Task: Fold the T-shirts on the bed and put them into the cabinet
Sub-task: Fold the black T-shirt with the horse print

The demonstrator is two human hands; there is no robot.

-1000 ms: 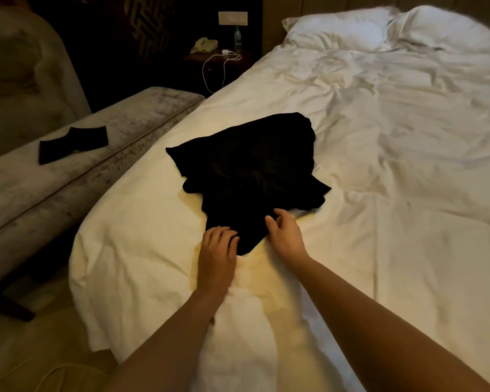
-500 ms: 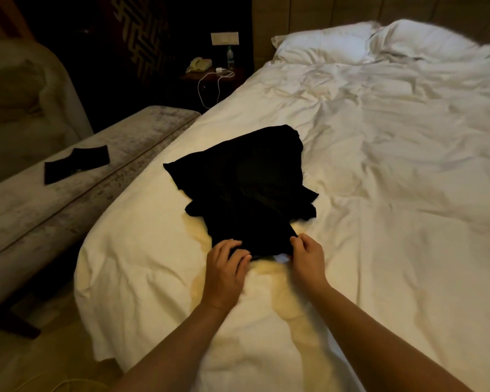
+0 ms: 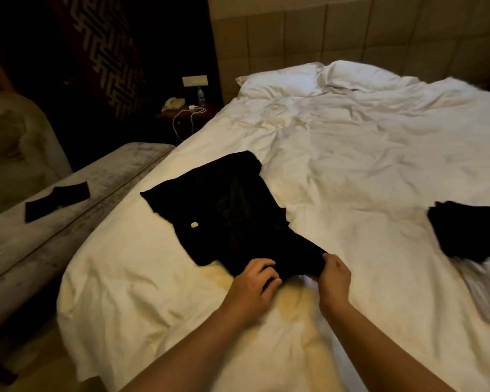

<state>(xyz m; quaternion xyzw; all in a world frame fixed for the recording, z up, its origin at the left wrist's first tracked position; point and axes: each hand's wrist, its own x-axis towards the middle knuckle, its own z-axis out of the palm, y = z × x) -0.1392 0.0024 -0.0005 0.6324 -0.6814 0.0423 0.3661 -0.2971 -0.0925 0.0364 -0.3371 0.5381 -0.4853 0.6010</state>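
A black T-shirt (image 3: 232, 210) lies crumpled at centre frame on the white bed (image 3: 365, 165), bunched and creased, one corner pointing left, a small pale tag (image 3: 194, 224) showing on it. Both hands pinch its near edge, fingers curled round the cloth: the left hand (image 3: 253, 281) at lower centre, the right hand (image 3: 333, 275) just beside it. A second dark garment (image 3: 470, 230) lies at the right edge of the frame.
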